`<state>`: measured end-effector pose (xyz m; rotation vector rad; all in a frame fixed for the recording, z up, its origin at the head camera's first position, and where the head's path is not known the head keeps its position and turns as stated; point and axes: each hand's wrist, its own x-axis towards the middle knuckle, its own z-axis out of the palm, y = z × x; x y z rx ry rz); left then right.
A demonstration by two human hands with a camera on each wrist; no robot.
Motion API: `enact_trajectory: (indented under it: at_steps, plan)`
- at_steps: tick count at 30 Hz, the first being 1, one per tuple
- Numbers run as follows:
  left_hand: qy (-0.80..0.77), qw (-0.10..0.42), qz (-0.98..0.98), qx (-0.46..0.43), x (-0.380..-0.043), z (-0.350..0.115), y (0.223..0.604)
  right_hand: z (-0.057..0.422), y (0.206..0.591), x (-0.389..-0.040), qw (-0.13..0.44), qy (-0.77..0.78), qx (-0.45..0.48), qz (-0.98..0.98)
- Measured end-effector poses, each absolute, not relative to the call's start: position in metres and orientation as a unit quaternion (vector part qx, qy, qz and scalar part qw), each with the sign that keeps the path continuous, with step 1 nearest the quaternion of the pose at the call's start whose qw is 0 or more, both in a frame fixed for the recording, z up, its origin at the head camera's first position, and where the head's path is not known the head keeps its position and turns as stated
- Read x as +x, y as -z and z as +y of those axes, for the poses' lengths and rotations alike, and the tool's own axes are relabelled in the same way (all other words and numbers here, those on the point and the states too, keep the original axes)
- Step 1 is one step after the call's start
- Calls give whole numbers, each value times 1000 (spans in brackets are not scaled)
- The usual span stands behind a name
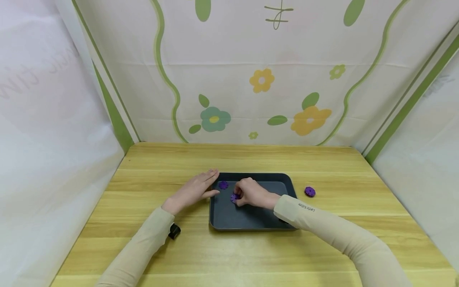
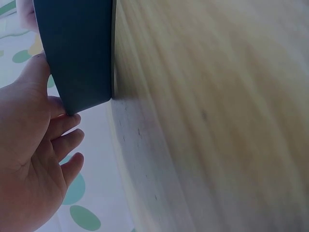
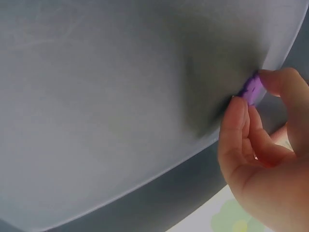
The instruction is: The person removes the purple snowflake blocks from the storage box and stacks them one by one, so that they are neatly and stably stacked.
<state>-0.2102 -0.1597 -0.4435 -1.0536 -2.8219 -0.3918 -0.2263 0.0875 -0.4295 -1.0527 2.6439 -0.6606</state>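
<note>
A dark grey baking tray (image 1: 229, 219) lies on the wooden table. My right hand (image 1: 252, 193) reaches over it and pinches a purple notched disc (image 1: 234, 198) between thumb and fingertips; the right wrist view shows this disc (image 3: 252, 89) held tilted, close to the tray floor. Another purple disc (image 1: 224, 185) lies in the tray's far left corner. My left hand (image 1: 193, 189) rests at the left rim, fingers fairly straight, thumb reaching over the edge. From the left wrist, that hand (image 2: 34, 140) has its fingertips at the tray's outer corner (image 2: 79, 63).
A third purple disc (image 1: 310, 191) lies on the table (image 1: 333, 231) just right of the tray. A small black object (image 1: 174, 231) shows beside the left sleeve. White printed cloth (image 1: 229, 79) hangs behind the table and at both sides.
</note>
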Motion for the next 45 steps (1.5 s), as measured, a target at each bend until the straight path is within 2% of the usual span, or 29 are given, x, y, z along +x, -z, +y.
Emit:
enact_trajectory:
  at_steps: [16,26,45]
  plan:
    - [133,36,-931,-338,-208,-159,447,98,430,-227,122,230,-342,903]
    - [138,45,-928,-342,-208,-159,446,126,411,-231,129,252,-285,916]
    - [140,48,-929,-340,-210,-161,446,200,399,-245,75,258,-227,936]
